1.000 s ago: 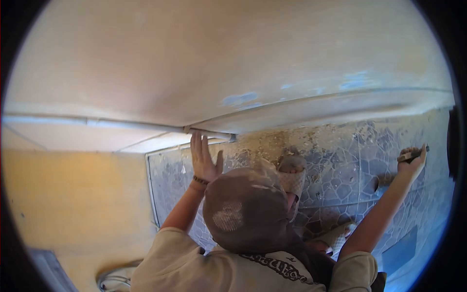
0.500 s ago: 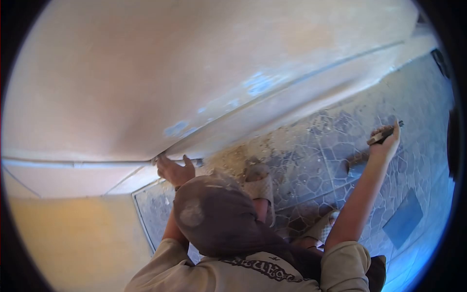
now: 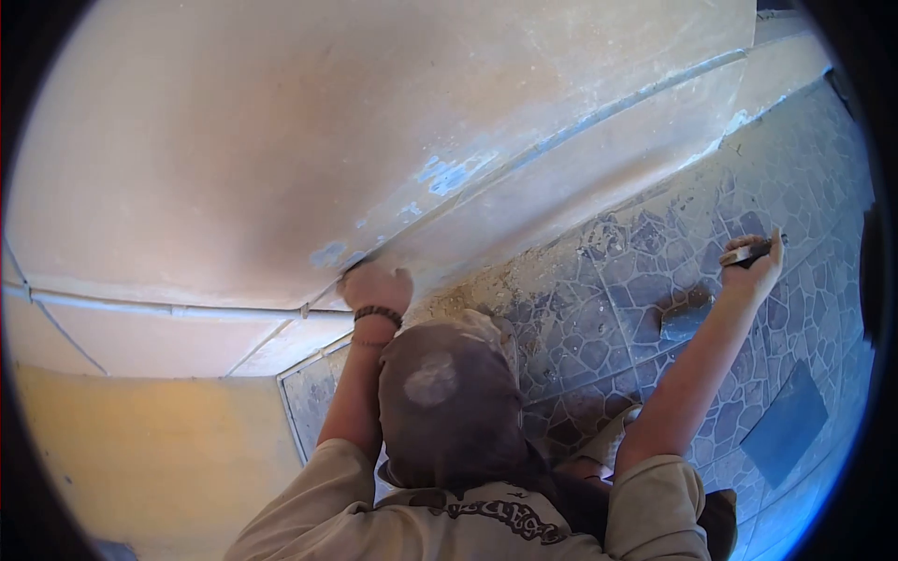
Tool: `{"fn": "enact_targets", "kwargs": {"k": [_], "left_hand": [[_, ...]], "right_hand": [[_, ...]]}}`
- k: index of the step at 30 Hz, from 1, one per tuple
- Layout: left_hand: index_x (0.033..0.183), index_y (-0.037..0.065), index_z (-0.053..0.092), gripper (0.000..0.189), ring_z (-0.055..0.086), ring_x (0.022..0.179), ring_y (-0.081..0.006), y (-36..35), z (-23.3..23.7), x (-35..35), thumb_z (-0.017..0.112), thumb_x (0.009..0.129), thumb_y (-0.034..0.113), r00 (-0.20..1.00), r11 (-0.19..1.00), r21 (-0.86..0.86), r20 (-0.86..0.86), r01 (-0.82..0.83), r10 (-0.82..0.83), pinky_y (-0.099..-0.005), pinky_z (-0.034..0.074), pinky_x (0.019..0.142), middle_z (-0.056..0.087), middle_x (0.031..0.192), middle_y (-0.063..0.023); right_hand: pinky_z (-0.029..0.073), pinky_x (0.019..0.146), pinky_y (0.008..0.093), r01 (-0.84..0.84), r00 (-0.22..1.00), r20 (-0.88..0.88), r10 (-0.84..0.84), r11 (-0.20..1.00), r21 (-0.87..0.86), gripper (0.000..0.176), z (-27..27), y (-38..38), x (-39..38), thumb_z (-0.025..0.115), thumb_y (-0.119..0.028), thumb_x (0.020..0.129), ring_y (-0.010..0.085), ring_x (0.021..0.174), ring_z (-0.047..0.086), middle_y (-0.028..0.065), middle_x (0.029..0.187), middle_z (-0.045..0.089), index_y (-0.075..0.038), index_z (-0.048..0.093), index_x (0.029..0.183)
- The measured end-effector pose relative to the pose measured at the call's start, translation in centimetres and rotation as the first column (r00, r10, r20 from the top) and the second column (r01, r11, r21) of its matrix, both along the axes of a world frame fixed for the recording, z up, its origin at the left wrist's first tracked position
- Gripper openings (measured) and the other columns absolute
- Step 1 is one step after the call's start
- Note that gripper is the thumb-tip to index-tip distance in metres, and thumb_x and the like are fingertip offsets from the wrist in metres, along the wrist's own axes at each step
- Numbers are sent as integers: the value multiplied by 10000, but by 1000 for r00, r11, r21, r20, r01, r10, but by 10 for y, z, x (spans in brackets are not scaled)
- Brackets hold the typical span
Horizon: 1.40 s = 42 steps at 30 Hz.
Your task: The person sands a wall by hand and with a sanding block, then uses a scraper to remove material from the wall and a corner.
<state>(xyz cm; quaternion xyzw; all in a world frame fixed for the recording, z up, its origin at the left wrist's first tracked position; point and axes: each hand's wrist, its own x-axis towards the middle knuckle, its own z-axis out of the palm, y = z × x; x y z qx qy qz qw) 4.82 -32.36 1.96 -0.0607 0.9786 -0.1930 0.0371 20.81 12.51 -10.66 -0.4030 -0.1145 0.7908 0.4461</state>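
My left hand (image 3: 376, 286) is closed, knuckles up, against the pale wall (image 3: 281, 168), right at the groove where a ledge strip (image 3: 524, 154) runs along it. What its fingers hold, if anything, is hidden, and I cannot make it out. A dark bracelet circles that wrist. My right hand (image 3: 756, 266) is held out over the patterned floor, closed around a small tool (image 3: 748, 251) with a dark part and a light part. Between my arms is my bent knee (image 3: 449, 402) in brown cloth with a dusty patch.
Patches of blue-white flaked paint (image 3: 454, 173) mark the wall. Dust and crumbs lie on the stone-patterned floor (image 3: 571, 327) along its foot. A flat grey-blue sheet (image 3: 786, 425) and a small bluish piece (image 3: 687, 321) rest on the floor at right. Yellow wall (image 3: 159, 439) stands at lower left.
My left hand has moved right and up along the groove, and its fingers went from spread to closed. The right hand stays nearly in place with its tool.
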Motion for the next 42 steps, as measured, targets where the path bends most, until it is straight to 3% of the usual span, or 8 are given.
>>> {"fn": "enact_targets", "kwargs": {"k": [14,16,23,25,29,31,33,42], "left_hand": [[1212,135,635,494,579,1154,-334,168,26,17,591,820,432,964,979,167,217,118,-153,-464,408,1016,641,1190,-168],[1290,74,557,580,526,1222,-343,190,-2,26,604,824,415,945,944,49,-34,327,-325,-466,370,1059,577,1278,-197],[1403,-26,399,687,362,1362,-360,199,18,33,622,856,324,573,405,541,-182,737,-799,-432,311,1119,441,1417,-235],[1402,-39,384,676,340,1378,-346,174,31,25,627,856,276,599,492,529,-40,692,-800,-408,314,1119,391,1457,-226],[1375,-28,403,615,317,1372,-406,78,36,1,622,826,142,270,270,280,39,921,-962,-447,301,1130,319,1474,-266],[1381,-22,395,615,280,1390,-414,26,25,-11,611,825,128,395,424,314,155,849,-905,-472,279,1138,286,1489,-269],[1384,-18,397,614,291,1387,-409,9,11,-27,604,824,122,255,288,229,165,930,-953,-475,269,1144,294,1486,-268],[1408,24,400,615,305,1389,-386,197,-14,-58,539,814,105,-97,-107,162,-65,981,-993,-461,244,1165,315,1490,-237]], "right_hand": [[396,464,278,123,986,-95,-135,985,-122,307,-24,58,12,665,-282,886,171,526,495,39,698,474,-117,409,926],[405,464,279,121,983,-119,-137,984,-128,301,-24,62,12,664,-277,887,170,525,490,37,700,462,-124,409,930],[381,412,312,228,961,-142,-237,970,-80,300,-3,74,28,644,-313,892,184,510,507,52,672,480,-135,403,898],[375,398,323,228,952,-180,-248,966,-124,296,-1,82,38,638,-316,894,195,500,507,55,667,478,-136,404,890],[377,394,331,271,938,-206,-278,961,-61,282,11,79,54,635,-320,897,199,478,515,36,614,488,-139,425,843],[382,403,331,362,914,-179,-365,931,-54,271,14,81,53,637,-313,897,191,473,515,24,601,491,-138,439,834],[389,415,331,424,891,-140,-431,902,-82,261,13,78,47,640,-304,896,181,467,512,12,594,492,-137,452,828],[394,451,338,398,908,-88,-409,910,-118,248,14,55,32,637,-275,891,155,494,499,12,647,480,-128,457,807]]}}
